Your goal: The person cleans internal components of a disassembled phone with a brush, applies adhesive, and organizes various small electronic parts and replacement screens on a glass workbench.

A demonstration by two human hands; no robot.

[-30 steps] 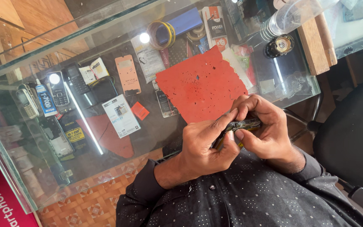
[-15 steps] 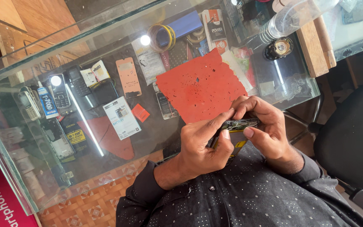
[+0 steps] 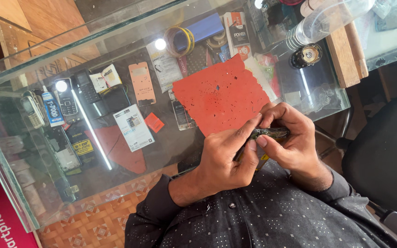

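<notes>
Right of centre, our left hand point(image 3: 224, 156) and right hand point(image 3: 290, 138) both clamp a small dark device point(image 3: 269, 133) beside the red mat point(image 3: 217, 98).

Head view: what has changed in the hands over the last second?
Almost nothing. The left hand and right hand still pinch the small dark device between them above the red mat; nothing taken up or let go. Glass counter items unchanged.
</notes>
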